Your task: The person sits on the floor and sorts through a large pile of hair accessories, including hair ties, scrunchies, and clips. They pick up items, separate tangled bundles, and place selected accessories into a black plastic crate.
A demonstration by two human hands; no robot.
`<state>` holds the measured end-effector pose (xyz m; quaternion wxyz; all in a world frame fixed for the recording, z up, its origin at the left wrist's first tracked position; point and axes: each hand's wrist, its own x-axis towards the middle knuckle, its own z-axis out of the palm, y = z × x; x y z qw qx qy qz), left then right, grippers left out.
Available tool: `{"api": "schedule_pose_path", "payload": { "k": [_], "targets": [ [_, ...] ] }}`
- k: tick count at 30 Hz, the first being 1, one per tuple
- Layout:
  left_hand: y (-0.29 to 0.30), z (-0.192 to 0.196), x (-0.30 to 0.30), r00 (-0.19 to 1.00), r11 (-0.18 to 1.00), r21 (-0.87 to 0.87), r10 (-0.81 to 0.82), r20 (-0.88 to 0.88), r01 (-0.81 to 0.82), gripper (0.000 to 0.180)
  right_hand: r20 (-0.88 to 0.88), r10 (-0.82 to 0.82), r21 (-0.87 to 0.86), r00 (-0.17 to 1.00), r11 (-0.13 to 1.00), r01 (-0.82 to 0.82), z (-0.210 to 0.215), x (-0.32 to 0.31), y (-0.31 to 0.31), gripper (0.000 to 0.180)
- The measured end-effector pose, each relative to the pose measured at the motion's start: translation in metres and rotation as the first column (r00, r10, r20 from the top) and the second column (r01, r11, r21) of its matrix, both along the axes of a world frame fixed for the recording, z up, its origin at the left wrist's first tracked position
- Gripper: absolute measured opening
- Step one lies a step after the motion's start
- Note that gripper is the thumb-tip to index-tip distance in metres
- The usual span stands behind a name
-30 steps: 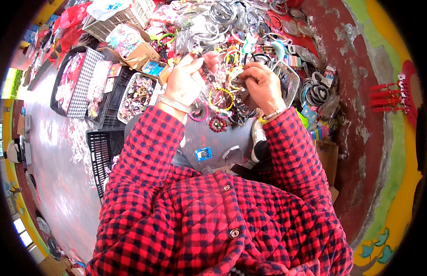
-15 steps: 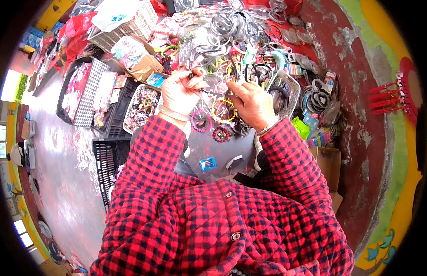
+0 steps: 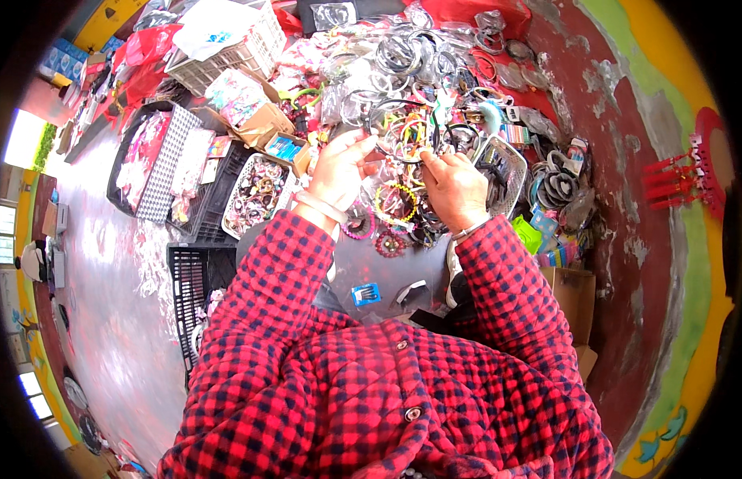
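My left hand (image 3: 341, 170) and my right hand (image 3: 453, 188) are raised together over a table heaped with hair accessories. Both pinch a clear plastic packet of thin coloured hair bands (image 3: 401, 130), the left at its left edge, the right at its lower right. Below the hands lie beaded bracelets (image 3: 396, 203) and round flower-shaped clips (image 3: 389, 243) on a grey surface (image 3: 387, 275). Red-and-black checked sleeves cover both forearms; a pale bangle sits on the left wrist.
Black headbands and hoops (image 3: 411, 56) pile up at the back. A white wire basket (image 3: 235, 49) and a cardboard box (image 3: 255, 112) stand left of them. A tray of small items (image 3: 257, 194) rests on a black crate (image 3: 194, 283). A mesh basket (image 3: 505, 172) and cardboard box (image 3: 577, 299) are right.
Both hands have stayed close together on the packet and shifted slightly up and right in view; the view has tilted, bringing the table nearer the centre.
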<state>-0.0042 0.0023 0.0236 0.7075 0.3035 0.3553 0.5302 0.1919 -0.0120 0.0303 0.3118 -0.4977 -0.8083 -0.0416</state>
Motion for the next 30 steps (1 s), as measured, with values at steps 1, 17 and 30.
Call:
{"api": "schedule_pose_path", "payload": {
  "k": [1,17,30],
  "targets": [
    [0.000,-0.002,-0.002,1.000,1.000,-0.003,0.005,0.004,-0.005,0.018,0.003,0.012,0.001,1.000,1.000,-0.012,-0.002,-0.001,0.001,0.015],
    [-0.115,0.049,-0.217,0.506,0.765,0.591,0.627,-0.593,-0.255,0.030,-0.204,-0.057,-0.478,0.977,0.877,-0.049,-0.051,0.000,0.006,0.033],
    [-0.379,-0.100,-0.454,-0.323,0.776,0.245,0.057,-0.945,-0.581,0.023,0.179,0.026,-0.560,0.984,0.825,0.080,-0.089,-0.010,-0.016,0.028]
  ]
}}
